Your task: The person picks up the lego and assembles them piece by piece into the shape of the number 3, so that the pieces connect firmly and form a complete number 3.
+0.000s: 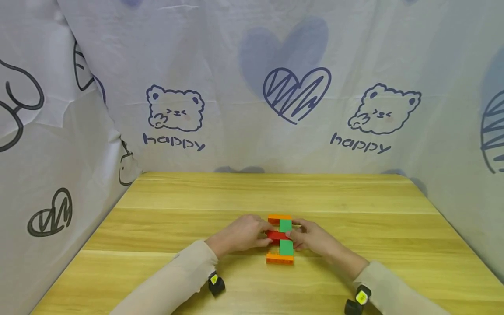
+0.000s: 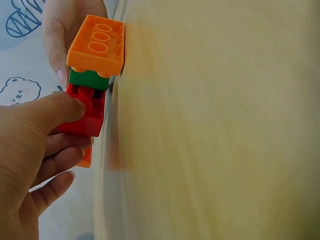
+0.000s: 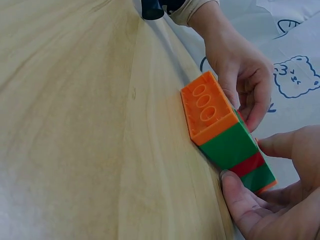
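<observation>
Several toy bricks are joined in one piece at the middle of the table. In the head view, an orange brick lies at the far end (image 1: 277,217) and another orange brick (image 1: 280,260) at the near end. Green brick (image 1: 286,247) spans between them, crossed at its middle by a red brick (image 1: 274,235). From the left, my left hand (image 1: 242,235) pinches the red brick, its thumb on the studs-side hollow in the left wrist view. My right hand (image 1: 316,238) holds the right side, thumb and finger gripping the green and red bricks (image 3: 248,164) in the right wrist view.
The wooden table (image 1: 177,197) extends around both hands. Patterned white cloth (image 1: 236,153) hangs behind it and along both sides. Black wrist cameras (image 1: 216,284) sit below each forearm, near the tabletop.
</observation>
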Tool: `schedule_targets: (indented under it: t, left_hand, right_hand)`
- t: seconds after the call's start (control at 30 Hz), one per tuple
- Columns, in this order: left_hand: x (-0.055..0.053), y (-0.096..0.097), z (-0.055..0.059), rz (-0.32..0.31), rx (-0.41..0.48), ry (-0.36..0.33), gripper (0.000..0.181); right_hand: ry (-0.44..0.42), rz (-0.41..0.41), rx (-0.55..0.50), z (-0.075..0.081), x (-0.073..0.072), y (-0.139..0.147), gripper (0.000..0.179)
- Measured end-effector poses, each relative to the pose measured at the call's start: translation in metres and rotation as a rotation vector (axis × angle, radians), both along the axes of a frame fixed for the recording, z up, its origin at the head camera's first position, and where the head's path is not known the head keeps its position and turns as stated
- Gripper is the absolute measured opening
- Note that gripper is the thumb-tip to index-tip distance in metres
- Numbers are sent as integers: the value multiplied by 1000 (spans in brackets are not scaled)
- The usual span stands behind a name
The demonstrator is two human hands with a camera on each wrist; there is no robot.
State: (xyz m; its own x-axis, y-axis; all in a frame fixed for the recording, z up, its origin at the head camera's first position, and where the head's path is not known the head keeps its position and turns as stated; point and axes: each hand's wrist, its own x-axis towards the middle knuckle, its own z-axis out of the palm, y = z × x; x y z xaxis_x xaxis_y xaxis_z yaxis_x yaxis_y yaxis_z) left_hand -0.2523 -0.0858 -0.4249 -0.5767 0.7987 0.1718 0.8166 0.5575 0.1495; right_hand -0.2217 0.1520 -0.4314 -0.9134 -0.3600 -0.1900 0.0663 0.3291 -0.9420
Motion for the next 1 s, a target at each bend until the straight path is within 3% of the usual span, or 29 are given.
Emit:
schedule_targets:
  t: [0.43,1.0]
  left_hand:
    - [-2,0,-4,-60,-9,113,25]
    - [-3,2,-10,-61,1,77,26]
  right_hand:
    - [18,9,20,-2,-2,-1,70]
    - [25,10,86,-3,-2,0,70]
